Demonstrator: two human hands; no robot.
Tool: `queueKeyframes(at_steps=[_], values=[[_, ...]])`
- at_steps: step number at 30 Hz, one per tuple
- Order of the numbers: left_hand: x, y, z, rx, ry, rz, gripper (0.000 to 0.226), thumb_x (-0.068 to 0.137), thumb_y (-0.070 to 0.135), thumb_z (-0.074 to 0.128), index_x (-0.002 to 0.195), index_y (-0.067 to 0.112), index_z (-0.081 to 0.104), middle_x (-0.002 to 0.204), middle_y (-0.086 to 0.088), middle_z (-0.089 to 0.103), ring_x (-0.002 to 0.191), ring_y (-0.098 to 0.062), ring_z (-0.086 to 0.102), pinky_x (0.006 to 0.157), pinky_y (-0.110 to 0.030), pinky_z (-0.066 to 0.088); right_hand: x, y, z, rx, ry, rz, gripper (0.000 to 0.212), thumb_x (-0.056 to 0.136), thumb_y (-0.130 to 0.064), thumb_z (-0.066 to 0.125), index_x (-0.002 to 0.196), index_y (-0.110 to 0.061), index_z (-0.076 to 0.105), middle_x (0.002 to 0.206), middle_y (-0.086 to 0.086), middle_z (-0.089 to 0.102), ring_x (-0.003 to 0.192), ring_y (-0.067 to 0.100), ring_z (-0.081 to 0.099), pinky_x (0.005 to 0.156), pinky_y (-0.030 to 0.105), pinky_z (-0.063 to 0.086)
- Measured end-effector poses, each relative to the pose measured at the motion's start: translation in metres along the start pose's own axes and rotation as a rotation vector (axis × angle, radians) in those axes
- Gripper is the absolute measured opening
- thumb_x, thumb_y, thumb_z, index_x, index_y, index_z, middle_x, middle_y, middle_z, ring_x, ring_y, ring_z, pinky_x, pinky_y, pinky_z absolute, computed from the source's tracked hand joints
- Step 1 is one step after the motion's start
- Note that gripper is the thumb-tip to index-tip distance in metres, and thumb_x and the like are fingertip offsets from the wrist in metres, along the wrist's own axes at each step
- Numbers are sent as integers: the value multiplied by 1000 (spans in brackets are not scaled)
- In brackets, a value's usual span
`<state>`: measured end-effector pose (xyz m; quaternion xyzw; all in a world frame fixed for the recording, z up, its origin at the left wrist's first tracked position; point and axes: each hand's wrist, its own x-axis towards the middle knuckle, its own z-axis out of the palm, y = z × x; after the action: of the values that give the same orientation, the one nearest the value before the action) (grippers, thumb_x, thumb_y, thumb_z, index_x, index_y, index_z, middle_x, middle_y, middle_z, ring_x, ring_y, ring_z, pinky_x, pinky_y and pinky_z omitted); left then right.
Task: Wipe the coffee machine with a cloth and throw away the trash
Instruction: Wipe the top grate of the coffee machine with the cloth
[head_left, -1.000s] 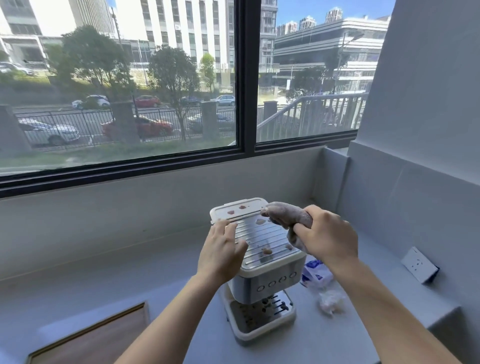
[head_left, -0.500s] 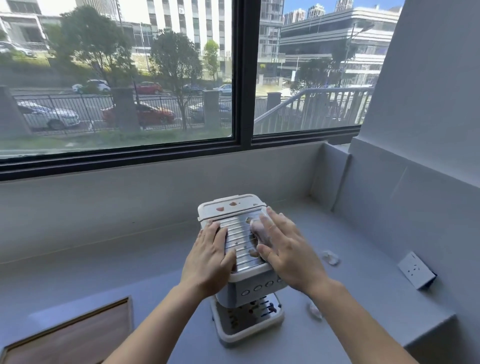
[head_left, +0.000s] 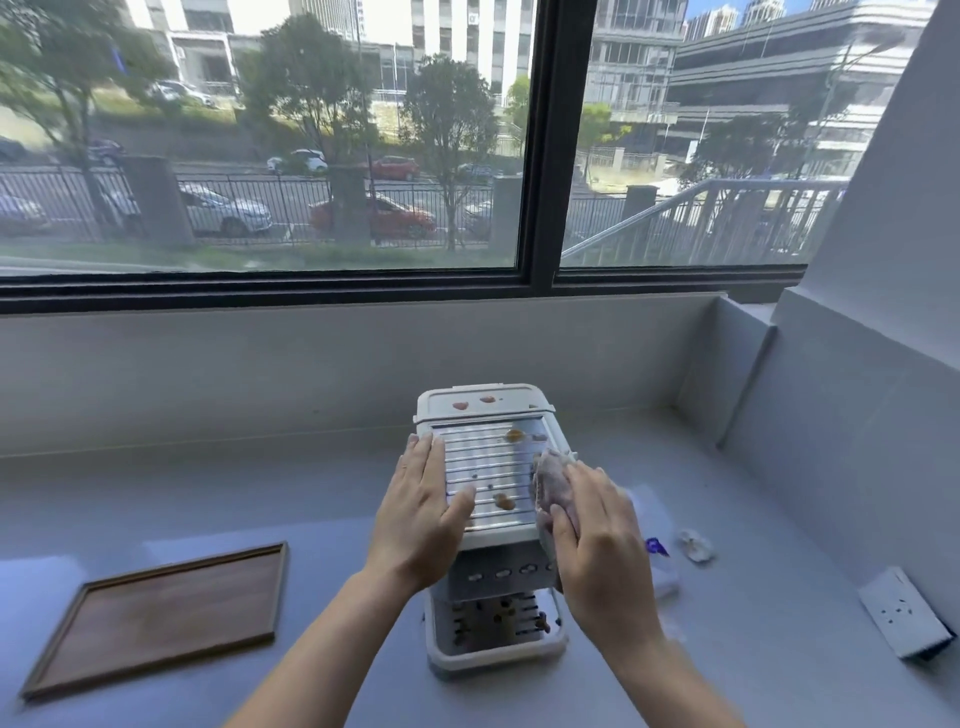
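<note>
A white coffee machine stands on the grey counter, its ribbed metal top spotted with brown and reddish stains. My left hand lies flat with fingers together on the top's left side, steadying the machine. My right hand presses a crumpled grey-pink cloth against the top's right edge. A crumpled white scrap and a plastic wrapper with blue print lie on the counter to the machine's right. The drip tray below holds dark bits.
A wooden tray lies at the left on the counter. A white power socket sits at the far right near the side wall. A low wall and large window run along the back.
My right hand with the cloth has slid from the middle of the machine's top to its right edge. My left hand stays on the left side. The camera has shifted.
</note>
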<state>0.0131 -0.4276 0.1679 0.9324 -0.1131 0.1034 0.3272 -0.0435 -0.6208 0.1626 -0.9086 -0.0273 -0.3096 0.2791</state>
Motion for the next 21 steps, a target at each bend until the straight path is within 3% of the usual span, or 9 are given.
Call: queueKeyframes(at_steps=[5, 8, 10, 15, 21], values=[[0, 2, -2, 74, 27, 15, 77, 90, 50, 24, 154, 9, 13, 163, -7, 9, 149, -14, 1, 121, -29, 1, 50, 17, -10, 148, -185, 341, 16, 98, -25, 45, 104, -17, 59, 101, 6, 67, 98, 28, 61, 77, 35, 45], [1, 4, -4, 212, 15, 31, 72, 96, 49, 25, 153, 6, 12, 162, -10, 9, 149, -18, 1, 121, -32, 1, 29, 10, -9, 108, -132, 263, 35, 98, -21, 49, 133, -17, 50, 127, 0, 57, 116, 22, 53, 86, 28, 40], [4, 5, -4, 266, -28, 18, 72, 98, 49, 24, 154, 6, 8, 163, -10, 4, 149, -18, -2, 121, -31, -2, 16, 8, -9, 85, -108, 186, 44, 97, -19, 50, 140, -17, 44, 137, -2, 52, 123, 18, 48, 90, 25, 38], [4, 10, 3, 204, -48, -26, 75, 97, 51, 24, 154, 6, 4, 163, -10, -5, 149, -15, -8, 119, -28, -7, 71, 13, -1, 76, -218, 257, 37, 96, -18, 48, 133, -19, 51, 138, 1, 53, 122, 22, 50, 91, 30, 40], [4, 8, 5, 195, -18, -33, 83, 86, 56, 16, 154, 8, 6, 163, -8, -4, 148, -12, -9, 117, -25, -10, 80, 5, -1, -90, -255, 20, 34, 82, -11, 54, 112, -23, 64, 125, -8, 60, 103, 27, 58, 82, 31, 44]])
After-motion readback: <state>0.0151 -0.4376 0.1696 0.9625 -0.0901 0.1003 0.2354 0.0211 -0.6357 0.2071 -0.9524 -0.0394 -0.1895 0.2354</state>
